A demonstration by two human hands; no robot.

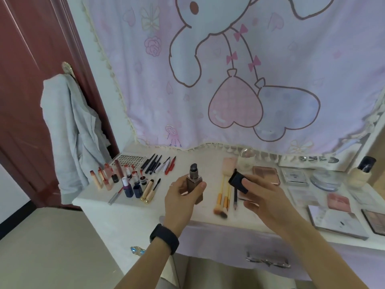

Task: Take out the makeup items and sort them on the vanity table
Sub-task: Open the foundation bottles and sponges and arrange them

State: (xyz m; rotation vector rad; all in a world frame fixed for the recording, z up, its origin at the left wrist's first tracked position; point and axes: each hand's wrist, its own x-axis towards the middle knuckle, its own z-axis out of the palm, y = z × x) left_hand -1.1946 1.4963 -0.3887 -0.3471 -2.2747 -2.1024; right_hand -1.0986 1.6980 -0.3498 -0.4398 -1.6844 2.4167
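Head cam: gripping uncapped brown lipstick (194,182) in left hand (181,199) over vanity table (129,207) btw lipstick cluster (116,178) & brushes (224,197), pinching its black cap (238,181) w/ right hand (264,197), so prob needs recapping squarely, then parking w/ that cluster.

Brown bottle (194,185), dark grey top. Black cap (238,181). Black wristband (164,238). White table (125,213). Yellow-handled brushes (224,198), peach and dark bristles. Black pencils (152,163), red pens (170,166). Peach and coral lipsticks (100,179), navy tubes (130,189), pink compact (338,202). Pale pink-lilac wall cloth (145,90): white cartoon rabbit in brown outline, pink bows, one pink heart, one lilac heart, cream fringe. Dark red-brown door (25,80). Light grey garment (70,138).
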